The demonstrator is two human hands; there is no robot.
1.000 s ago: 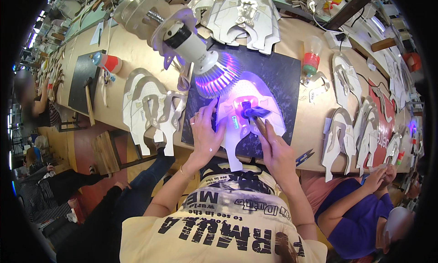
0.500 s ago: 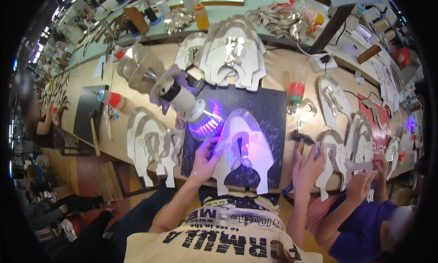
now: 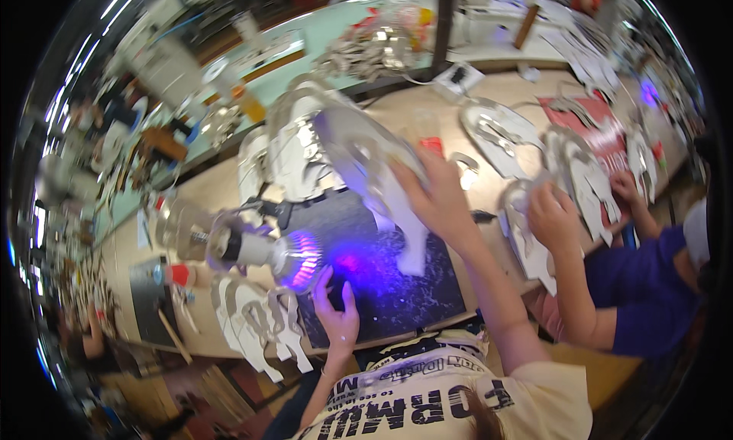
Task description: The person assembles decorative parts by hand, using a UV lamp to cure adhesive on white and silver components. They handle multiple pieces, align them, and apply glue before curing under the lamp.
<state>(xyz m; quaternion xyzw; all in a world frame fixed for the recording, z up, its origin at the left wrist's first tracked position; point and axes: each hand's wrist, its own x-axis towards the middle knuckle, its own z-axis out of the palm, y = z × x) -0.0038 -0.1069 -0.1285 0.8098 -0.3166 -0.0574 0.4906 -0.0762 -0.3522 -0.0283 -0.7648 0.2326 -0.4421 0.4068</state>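
Note:
My right hand (image 3: 441, 199) reaches over the dark mat (image 3: 405, 306) and grips a flat white and grey shoe upper (image 3: 374, 161). The shoe upper is lifted and tilted, and its far end is close to a stack of similar shoe uppers (image 3: 290, 146) behind the mat. My left hand (image 3: 336, 314) is open, its fingers apart, over the mat's left part. Beside its fingertips is the lamp (image 3: 298, 262), which throws purple light on the mat. Motion blurs the shoe upper.
More shoe uppers (image 3: 256, 318) lie left of the mat. At right, a co-worker's hand (image 3: 553, 215) is over another pile of shoe uppers (image 3: 527, 245). A bottle with a red band (image 3: 430, 144) stands behind my right hand. A white power strip (image 3: 458, 79) lies farther back.
The shoe upper has left the mat's middle and risen toward the far stack in my right hand, which came from the right. My left hand has let go. The view has turned rightward.

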